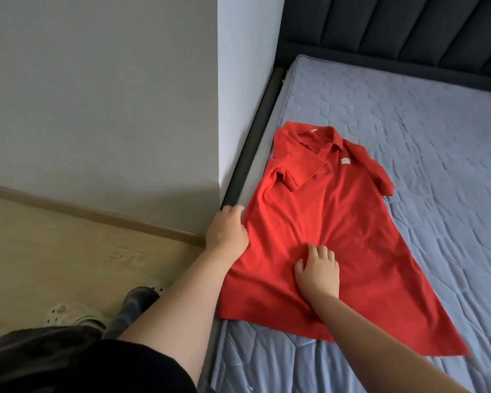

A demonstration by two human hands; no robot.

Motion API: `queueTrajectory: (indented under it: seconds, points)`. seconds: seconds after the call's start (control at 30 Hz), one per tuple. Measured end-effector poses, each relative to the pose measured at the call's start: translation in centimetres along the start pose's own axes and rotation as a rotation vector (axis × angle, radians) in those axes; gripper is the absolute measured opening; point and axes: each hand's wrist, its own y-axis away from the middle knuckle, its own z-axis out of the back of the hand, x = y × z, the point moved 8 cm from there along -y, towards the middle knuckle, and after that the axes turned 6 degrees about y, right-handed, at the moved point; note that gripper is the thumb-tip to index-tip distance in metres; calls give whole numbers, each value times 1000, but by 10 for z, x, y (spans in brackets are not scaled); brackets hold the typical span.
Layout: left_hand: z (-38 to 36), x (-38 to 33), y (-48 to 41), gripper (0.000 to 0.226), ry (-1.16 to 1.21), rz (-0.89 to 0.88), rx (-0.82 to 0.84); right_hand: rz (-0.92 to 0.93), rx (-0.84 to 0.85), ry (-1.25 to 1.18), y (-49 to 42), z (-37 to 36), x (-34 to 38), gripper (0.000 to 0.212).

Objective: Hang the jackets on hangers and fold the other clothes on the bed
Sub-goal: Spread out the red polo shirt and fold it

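Note:
A red polo shirt [332, 219] lies face up on the blue quilted mattress [425, 154], collar toward the headboard. Its left sleeve is folded in over the chest; the right sleeve spreads out to the side. My left hand [227, 231] is at the shirt's left side edge, fingers curled onto the cloth there. My right hand [319, 269] presses down on the lower middle of the shirt with fingers bent, and the fabric bunches slightly under them. No jacket or hanger is in view.
A dark padded bed frame rail [253, 143] runs along the mattress's left side, against a white wall corner [238, 80]. The dark headboard [408, 32] stands at the far end. Wooden floor [54, 245] and my feet in slippers [77, 310] are at lower left.

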Motion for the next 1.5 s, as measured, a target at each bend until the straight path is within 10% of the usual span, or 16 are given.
queueTrajectory:
  seconds: [0.17,0.43,0.7,0.83,1.03,1.27,1.5]
  points:
    - [4,-23,-54,39,338,29,-54,-380,125,-657,-55,4,-17,21]
    - [-51,-7,-94,43,47,189,46,-640,485,-1416,-128,-26,29,29]
    - [-47,35,-98,10,162,345,-105,-806,298,-1151,-164,-37,22,25]
    - [-38,1,-98,55,-171,44,-234,-603,274,-964,-163,-26,8,23]
    - [-100,-100,-79,68,-179,-343,-46,-412,-312,-560,-162,55,-69,18]
    - [-159,-77,-75,65,-419,-470,138,-703,-177,-729,-178,30,-158,54]
    - [-176,-55,-73,62,-466,-526,114,-873,10,-1132,-199,8,-170,40]
